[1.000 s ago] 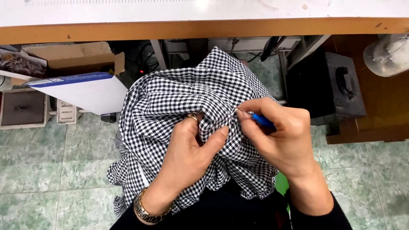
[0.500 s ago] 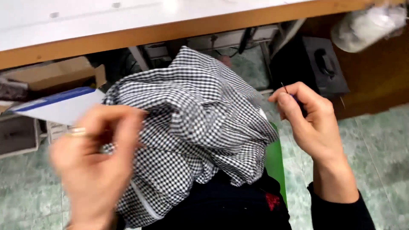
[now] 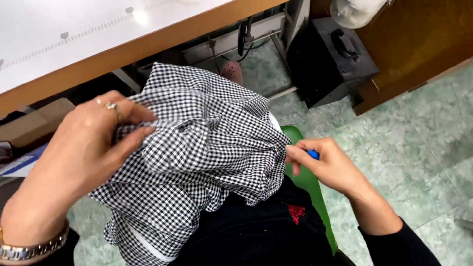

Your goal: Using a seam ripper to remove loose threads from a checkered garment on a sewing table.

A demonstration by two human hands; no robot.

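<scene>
Below the table edge [image 3: 148,47], checked garment [image 3: 207,148] between left hand [image 3: 84,148] and right hand [image 3: 327,165].

Garment [image 3: 207,162] bunched on lap between hands, below table [image 3: 74,44] edge; machine box [image 3: 335,59] on floor [image 3: 423,128] at right.

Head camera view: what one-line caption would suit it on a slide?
Left hand grips a black-and-white checked garment on the lap while the right hand holds a small blue tool at its edge.

Single head-worn view, looking steeply down, close over lap and floor
</scene>
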